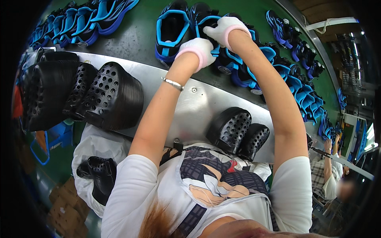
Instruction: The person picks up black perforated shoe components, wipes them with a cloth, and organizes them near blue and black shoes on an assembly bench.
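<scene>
By the clock from mid-view, the printed apron lies at six. A short stack of black perforated insoles sits at about four on the metal ledge; taller stacks stand at nine to ten. Beyond the ledge, both hands wear white gloves with pink cuffs. The left hand is at twelve, between the heels of two black-and-blue sneakers; the right hand is toward one, over the right-hand sneaker, thumb out toward its collar. The fingertips are largely hidden, so I cannot tell whether either grip is closed on it. The left-hand sneaker stands beside it on the green belt. More sneakers line up at eleven and two; a co-worker is at four.
</scene>
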`<state>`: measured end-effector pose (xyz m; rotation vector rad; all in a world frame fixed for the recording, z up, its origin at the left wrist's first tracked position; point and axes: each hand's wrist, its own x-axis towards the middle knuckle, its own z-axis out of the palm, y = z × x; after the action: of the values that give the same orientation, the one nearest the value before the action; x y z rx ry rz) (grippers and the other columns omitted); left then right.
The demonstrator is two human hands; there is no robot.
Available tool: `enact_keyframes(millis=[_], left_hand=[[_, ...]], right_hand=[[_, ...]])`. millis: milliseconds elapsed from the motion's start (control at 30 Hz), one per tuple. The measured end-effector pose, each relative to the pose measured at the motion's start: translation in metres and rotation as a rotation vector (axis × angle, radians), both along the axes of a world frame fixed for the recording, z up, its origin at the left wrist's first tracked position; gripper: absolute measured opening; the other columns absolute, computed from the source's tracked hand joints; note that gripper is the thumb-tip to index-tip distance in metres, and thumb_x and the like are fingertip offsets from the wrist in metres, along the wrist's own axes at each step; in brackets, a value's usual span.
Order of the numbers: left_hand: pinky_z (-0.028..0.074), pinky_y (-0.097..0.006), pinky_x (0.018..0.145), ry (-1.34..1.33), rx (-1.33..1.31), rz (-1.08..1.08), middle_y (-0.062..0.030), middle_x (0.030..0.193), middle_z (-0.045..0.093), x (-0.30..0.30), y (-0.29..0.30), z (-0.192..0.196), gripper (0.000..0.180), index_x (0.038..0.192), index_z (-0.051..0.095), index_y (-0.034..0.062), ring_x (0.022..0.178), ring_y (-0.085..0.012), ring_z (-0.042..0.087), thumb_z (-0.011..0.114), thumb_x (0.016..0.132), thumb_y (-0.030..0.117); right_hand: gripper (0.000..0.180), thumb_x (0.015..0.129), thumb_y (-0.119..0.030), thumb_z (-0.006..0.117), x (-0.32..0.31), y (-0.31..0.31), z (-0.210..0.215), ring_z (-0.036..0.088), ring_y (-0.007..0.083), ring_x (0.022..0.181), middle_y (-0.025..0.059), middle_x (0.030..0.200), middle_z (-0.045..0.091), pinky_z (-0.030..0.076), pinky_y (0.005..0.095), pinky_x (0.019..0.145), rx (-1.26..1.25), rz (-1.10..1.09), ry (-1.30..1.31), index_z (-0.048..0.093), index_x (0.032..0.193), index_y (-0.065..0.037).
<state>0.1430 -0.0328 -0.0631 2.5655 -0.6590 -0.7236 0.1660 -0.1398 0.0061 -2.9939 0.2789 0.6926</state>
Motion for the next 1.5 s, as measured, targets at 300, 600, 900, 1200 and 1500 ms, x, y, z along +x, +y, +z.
enact_keyframes(millis=[300,600,900,1200,1500], left_hand=[[0.056,-0.035,0.07,0.083,0.106,-0.022,-0.0116,0.079,0.071,0.004,-0.007,0.0,0.037,0.099,0.07,0.0065,0.069,-0.0245,0.07,0.055,0.088,0.038],[0.056,-0.034,0.07,0.156,0.208,-0.006,-0.0118,0.078,0.072,0.01,-0.007,0.013,0.043,0.108,0.069,0.008,0.069,-0.0241,0.07,0.054,0.087,0.043],[0.055,-0.036,0.065,0.119,0.138,0.128,-0.015,0.071,0.068,0.001,0.02,0.023,0.039,0.09,0.072,0.0058,0.064,-0.0269,0.067,0.06,0.084,0.042],[0.049,-0.039,0.092,-0.567,-0.24,0.08,-0.0094,0.117,0.063,-0.056,0.004,0.038,0.036,0.113,0.069,0.0096,0.106,-0.0305,0.059,0.066,0.084,0.031],[0.051,-0.044,0.085,-0.252,-0.308,-0.049,-0.0135,0.107,0.067,-0.051,-0.044,-0.01,0.031,0.105,0.066,0.0074,0.099,-0.0336,0.064,0.063,0.087,0.032]], right_hand=[[0.027,0.084,-0.021,0.065,0.038,-0.002,-0.081,0.067,0.0347,0.098,0.0209,0.109,0.068,0.055,0.0432,0.085,-0.006,0.116,-0.044,0.072,0.106,-0.006],[0.044,0.093,-0.04,0.05,0.042,-0.005,-0.096,0.065,0.0394,0.099,0.0216,0.113,0.066,0.052,0.0437,0.089,0.075,0.159,-0.212,0.068,0.114,-0.006],[0.039,0.089,-0.037,0.052,-0.081,-0.05,0.005,0.064,0.0395,0.09,0.0224,0.093,0.067,0.051,0.044,0.081,0.351,0.057,-0.367,0.065,0.098,-0.001],[0.056,0.086,-0.047,0.058,-0.155,-0.106,-0.034,0.056,0.0352,0.115,0.0194,0.126,0.057,0.046,0.039,0.098,0.269,0.042,-0.168,0.061,0.12,-0.003],[0.044,0.091,-0.046,0.056,-0.149,-0.12,-0.04,0.06,0.0394,0.099,0.0205,0.102,0.064,0.047,0.0441,0.083,0.183,0.02,-0.14,0.062,0.102,-0.004]])
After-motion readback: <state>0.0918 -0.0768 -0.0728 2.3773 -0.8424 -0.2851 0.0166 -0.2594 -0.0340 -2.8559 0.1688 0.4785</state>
